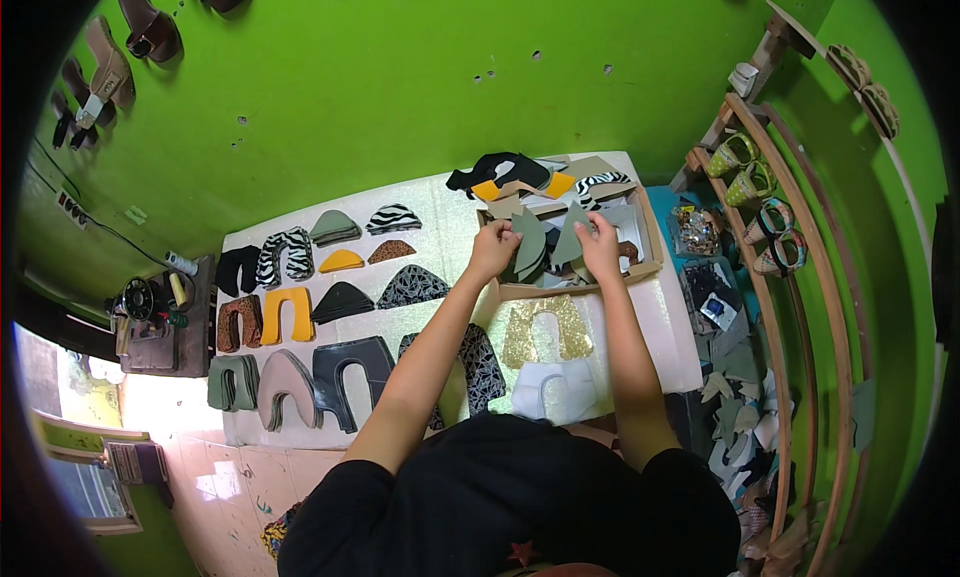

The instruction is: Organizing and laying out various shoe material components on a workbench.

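Observation:
My left hand (496, 247) is closed on a stack of grey-green, pointed shoe-upper pieces (529, 245). A similar grey-green piece (568, 239) is pinched in my right hand (598, 245), a little to the right. Both hands are over an open cardboard box (650, 242) at the back right of the table. Inside the box lie mixed cut pieces, partly hidden by my hands. Zebra-striped pieces (603, 184), black cloth and yellow pieces lie heaped along its far edge. In front of the box rest a gold glittery U-shaped piece (520, 335) and a white one (553, 389).
Sorted stacks of shoe pieces, including yellow (288, 315) and dark grey (352, 367) ones, cover the table's left half. A sewing machine (136, 299) stands at far left. Wooden shoe racks (790, 347) line the right wall, with scraps (735, 417) below.

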`<state>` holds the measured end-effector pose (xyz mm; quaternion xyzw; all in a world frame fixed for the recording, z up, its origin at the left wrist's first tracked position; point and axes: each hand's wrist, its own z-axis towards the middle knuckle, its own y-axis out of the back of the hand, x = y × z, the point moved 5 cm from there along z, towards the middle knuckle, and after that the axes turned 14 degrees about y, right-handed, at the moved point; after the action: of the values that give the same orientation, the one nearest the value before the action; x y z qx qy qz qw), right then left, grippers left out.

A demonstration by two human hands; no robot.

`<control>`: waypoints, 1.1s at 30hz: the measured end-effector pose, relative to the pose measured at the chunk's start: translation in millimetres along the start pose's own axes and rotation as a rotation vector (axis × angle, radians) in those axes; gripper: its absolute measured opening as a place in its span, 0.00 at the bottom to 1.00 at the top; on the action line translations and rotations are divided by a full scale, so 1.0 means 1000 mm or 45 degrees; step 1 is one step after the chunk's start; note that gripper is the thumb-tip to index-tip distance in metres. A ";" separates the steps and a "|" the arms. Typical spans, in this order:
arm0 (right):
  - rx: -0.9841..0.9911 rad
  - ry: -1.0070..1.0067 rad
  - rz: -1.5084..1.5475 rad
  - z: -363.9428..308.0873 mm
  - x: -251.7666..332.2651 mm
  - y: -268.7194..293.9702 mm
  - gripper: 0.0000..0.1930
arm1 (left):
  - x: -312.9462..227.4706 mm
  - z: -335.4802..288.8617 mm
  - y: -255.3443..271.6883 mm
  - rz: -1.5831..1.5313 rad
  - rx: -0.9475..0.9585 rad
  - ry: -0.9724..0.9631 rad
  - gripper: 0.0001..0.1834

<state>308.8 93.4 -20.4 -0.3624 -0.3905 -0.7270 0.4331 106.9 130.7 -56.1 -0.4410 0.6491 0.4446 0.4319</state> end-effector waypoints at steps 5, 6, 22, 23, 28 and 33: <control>-0.066 0.355 -0.784 -0.009 0.006 -0.002 0.14 | -0.004 -0.009 -0.005 -0.265 0.065 0.159 0.06; -0.066 0.359 -0.782 -0.009 0.011 -0.007 0.14 | -0.004 -0.012 -0.005 -0.352 0.095 0.206 0.06; -0.027 0.330 -0.339 -0.038 0.072 -0.059 0.12 | -0.013 -0.063 0.020 -0.923 0.188 0.363 0.05; -0.057 0.434 -0.403 -0.039 0.080 -0.059 0.12 | -0.012 -0.067 0.023 -0.924 0.186 0.360 0.05; -0.020 0.507 -0.376 -0.049 0.095 -0.074 0.12 | -0.012 -0.087 0.031 -0.891 0.230 0.280 0.08; 0.013 0.399 -0.309 -0.063 0.103 -0.096 0.14 | 0.007 -0.096 0.049 -0.868 0.258 0.242 0.11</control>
<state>171.9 33.2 17.3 -0.1926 -0.3629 -0.8195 0.3995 42.4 47.9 -31.3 -0.6263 0.5429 0.1656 0.5344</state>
